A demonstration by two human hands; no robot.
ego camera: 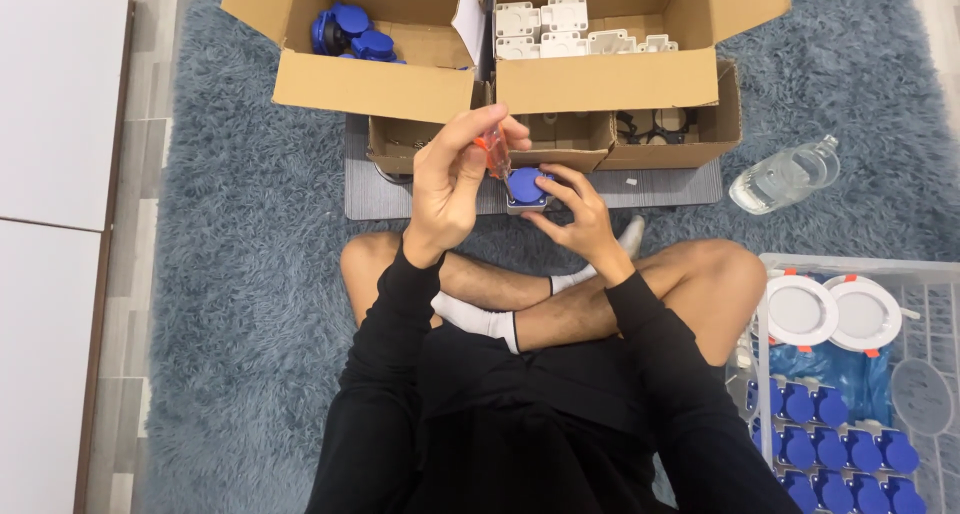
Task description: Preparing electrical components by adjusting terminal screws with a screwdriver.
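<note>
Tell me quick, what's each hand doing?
Left hand: closed on an orange-handled screwdriver.
Right hand: holding a grey socket box with a round blue lid.

Boxes [520,84] ahead; rug [250,224] sides free

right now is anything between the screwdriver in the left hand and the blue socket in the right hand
Nothing visible. The left hand holds the orange screwdriver tip down right at the blue socket, which the right hand grips from the side. Its blue top faces up, uncovered.
</note>
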